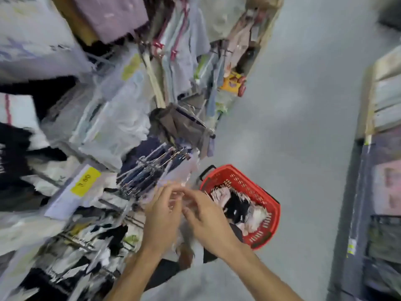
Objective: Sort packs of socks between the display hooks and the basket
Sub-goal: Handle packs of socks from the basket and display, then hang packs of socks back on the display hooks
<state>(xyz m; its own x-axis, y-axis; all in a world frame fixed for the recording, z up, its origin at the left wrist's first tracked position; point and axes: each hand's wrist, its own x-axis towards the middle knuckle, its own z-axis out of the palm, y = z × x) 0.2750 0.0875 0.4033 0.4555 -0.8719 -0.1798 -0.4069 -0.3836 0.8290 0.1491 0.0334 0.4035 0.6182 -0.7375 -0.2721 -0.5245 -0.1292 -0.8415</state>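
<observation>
Frame is motion-blurred, so detail is limited.

- Left hand (161,216) and right hand (208,216) are raised together at centre, fingertips nearly meeting, both on one clear pack (180,173) of socks.
- The pack sticks up just above both sets of fingertips. It's translucent and I can't make out its contents.
- Right hand: fingers curled inward onto the pack's lower edge, gripping it.
- Left hand: fingers run fairly straight up against the pack, but blur hides the thumb. Can't tell if it grips or only touches.
- Display hooks (149,168) are just above and left of the left hand, a row of metal prongs loaded with dark packs. The clear pack's top edge is right beside the prong ends. Can't tell if it's on a hook or off.
- Red basket (268,200) sits on the floor (293,105) just right of the right hand and beyond it, partly behind the wrist. Its black handle is folded at the far rim.
- Basket packs (238,206) — a mixed pile of pink, black and white — lie inside.
- Yellow price tag (85,181) is well left of the left hand, on a white label strip.
- White bagged goods (112,127) hang above and left of both hands.
- More shelving (379,192) stands far right of the right hand, across the aisle.
</observation>
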